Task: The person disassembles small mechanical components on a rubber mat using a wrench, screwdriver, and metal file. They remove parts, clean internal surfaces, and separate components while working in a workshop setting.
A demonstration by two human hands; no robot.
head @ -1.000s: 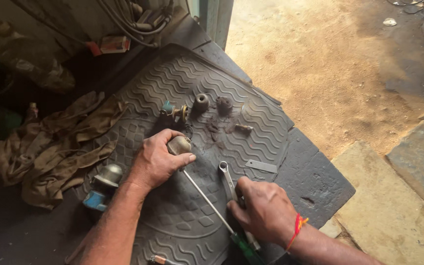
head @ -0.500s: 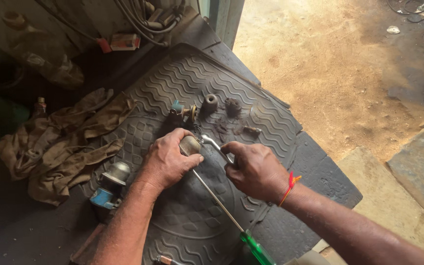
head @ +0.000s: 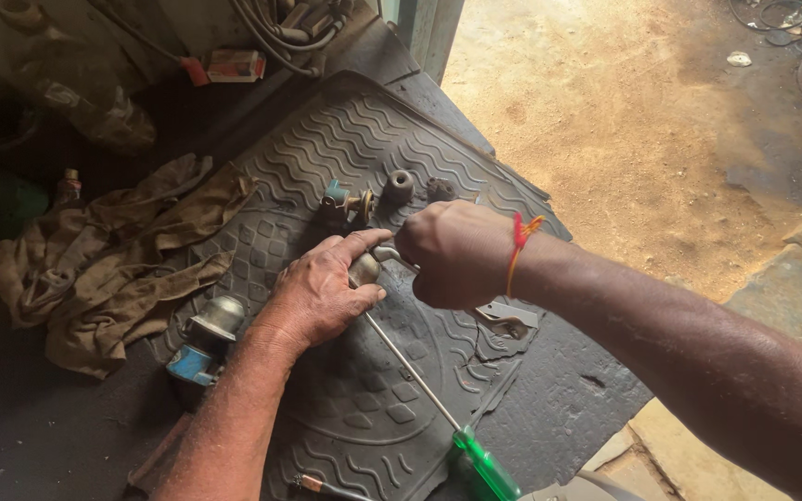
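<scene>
1. Left hand (head: 313,297) pins a small metal part (head: 365,269) on the rubber mat (head: 345,139)
2. Right hand (head: 457,252), grip closed on a metal tool (head: 387,252), seemingly works the part
3. Next likely needs steady pressure

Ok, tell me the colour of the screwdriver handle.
Green, translucent-looking; the screwdriver handle shows in the head view.

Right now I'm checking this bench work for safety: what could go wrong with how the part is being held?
The left hand pins the small metal part on the rubber mat, close beside the right hand working a tool; a slip could strike its fingers. The screwdriver lies loose underneath and might roll.
</scene>
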